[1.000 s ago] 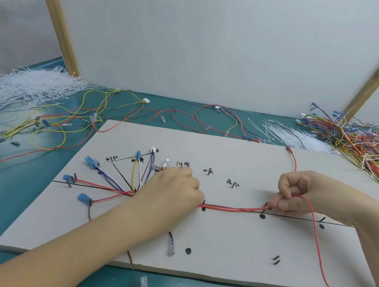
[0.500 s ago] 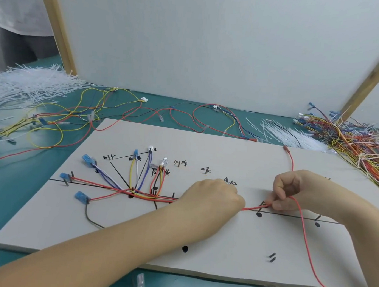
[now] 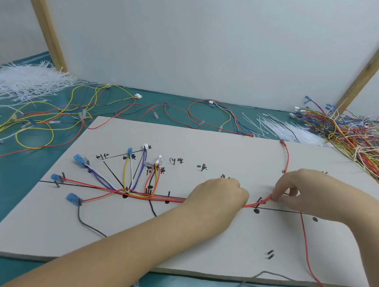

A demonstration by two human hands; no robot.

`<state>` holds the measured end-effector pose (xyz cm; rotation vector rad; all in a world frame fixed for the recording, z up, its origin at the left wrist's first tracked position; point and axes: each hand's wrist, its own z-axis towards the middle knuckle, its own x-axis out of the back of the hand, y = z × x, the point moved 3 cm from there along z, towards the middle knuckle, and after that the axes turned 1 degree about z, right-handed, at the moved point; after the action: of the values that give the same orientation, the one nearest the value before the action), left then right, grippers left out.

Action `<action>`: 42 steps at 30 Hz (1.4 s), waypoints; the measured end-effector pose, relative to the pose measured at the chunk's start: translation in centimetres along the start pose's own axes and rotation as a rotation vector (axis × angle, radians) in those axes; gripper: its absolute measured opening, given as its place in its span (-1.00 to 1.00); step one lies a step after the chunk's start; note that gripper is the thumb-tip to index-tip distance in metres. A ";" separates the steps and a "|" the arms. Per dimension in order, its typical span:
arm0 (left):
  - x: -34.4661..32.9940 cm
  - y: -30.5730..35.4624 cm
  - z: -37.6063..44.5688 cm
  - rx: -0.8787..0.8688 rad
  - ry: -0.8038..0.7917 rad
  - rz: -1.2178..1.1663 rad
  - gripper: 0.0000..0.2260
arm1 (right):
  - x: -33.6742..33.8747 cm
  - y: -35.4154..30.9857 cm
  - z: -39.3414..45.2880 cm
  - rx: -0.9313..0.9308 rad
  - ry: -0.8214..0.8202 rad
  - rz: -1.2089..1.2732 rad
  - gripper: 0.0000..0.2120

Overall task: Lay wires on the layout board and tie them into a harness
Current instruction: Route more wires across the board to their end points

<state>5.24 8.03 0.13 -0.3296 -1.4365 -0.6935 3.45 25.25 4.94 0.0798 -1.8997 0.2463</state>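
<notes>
I see the layout board [image 3: 206,144] lying flat on the teal table [image 3: 5,197], with the wire bundle [image 3: 157,198] running along the black line drawn across it. At its left end the wires fan out to blue connectors [image 3: 79,160] and small white plugs near the handwritten labels. My left hand [image 3: 216,201] sits knuckles-up on the bundle with its fingers curled over the wires; I think it is gripping them, though the fingertips are hidden beneath the hand. Just beside it, my right hand [image 3: 304,191] pinches the red wire [image 3: 287,159] between thumb and fingertips, close to a black peg [image 3: 258,201]. From that pinch one length of red wire arcs up to the board's far edge, another trails down past its near edge. Loose wires [image 3: 352,136] are piled at the far right, white cable ties [image 3: 20,82] at the far left.
</notes>
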 end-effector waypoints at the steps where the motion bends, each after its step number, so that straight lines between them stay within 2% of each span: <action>1: 0.0 0.0 0.0 0.000 0.001 0.001 -0.85 | -0.1 0.0 0.0 -0.008 -0.004 -0.027 -0.74; 4: -0.1 -0.1 0.0 0.005 0.003 -0.002 -0.84 | 0.0 0.1 0.5 -0.041 0.050 -0.071 -0.60; 7: 0.2 -0.1 0.1 -0.002 0.005 -0.004 -0.84 | 0.1 0.2 0.9 -0.054 0.165 -0.038 -0.62; 10: 0.6 -0.1 0.1 0.004 -0.027 -0.023 -0.83 | 0.0 0.3 1.0 -0.077 0.211 -0.029 -0.66; 14: 1.5 0.6 -0.4 0.025 -0.109 0.008 -0.84 | -0.1 0.7 1.0 -0.076 0.177 0.018 -0.73; 19: 2.8 3.7 -2.5 -0.041 -0.218 -0.028 -0.63 | -0.3 0.7 0.8 -0.103 0.138 0.140 -0.79; 22: 2.5 5.5 -3.6 -0.126 -0.391 0.003 -0.78 | -0.4 0.7 1.0 -0.092 0.124 0.152 -0.80; 24: 2.7 5.6 -3.7 -0.136 -0.457 -0.107 -0.85 | -0.4 0.9 1.1 -0.087 0.120 0.167 -0.79; 27: 5.0 5.1 -3.1 -0.088 -0.494 -0.509 -0.88 | -0.5 1.2 1.2 -0.081 0.113 0.199 -0.79; 30: 7.9 3.8 -1.4 0.012 -0.378 -0.815 -0.85 | -0.5 1.3 1.2 -0.071 0.118 0.206 -0.77; 32: 9.6 2.7 0.4 0.059 -0.290 -0.838 -0.83 | -0.4 1.4 1.4 -0.072 0.123 0.195 -0.78; 37: 13.6 1.3 6.5 0.028 -0.075 -0.479 -0.88 | -0.4 1.8 2.2 -0.062 0.103 0.182 -0.79; 40: 15.1 2.6 9.9 -0.119 0.108 -0.331 -0.88 | -0.3 2.2 2.0 -0.016 0.129 0.185 -0.76; 42: 14.6 3.8 11.4 -0.251 0.115 -0.326 -0.87 | -0.4 2.4 1.9 0.003 0.128 0.187 -0.78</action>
<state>-1.61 14.33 16.64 -0.2463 -1.3075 -1.1459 1.40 27.20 3.68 -0.1102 -1.7801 0.3724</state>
